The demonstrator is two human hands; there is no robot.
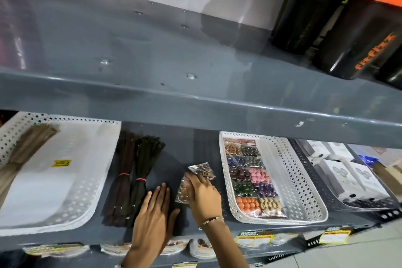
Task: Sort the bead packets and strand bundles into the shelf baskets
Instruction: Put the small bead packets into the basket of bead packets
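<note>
The right hand [204,193] grips bead packets [196,180] on the shelf [180,150] — the left hand [152,213] lies flat, fingers spread, beside dark strand bundles [130,176].

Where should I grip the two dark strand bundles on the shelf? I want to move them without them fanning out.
Probably at the pink bands, where the dark strand bundles are cinched narrowest. Come from the front edge of the shelf, since the upper shelf overhangs them. The left hand lies flat beside their lower ends, closest to reach them.

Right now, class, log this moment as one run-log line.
right hand: on bead packets | left hand: flat beside dark strand bundles | white basket: holds bead packets
</note>
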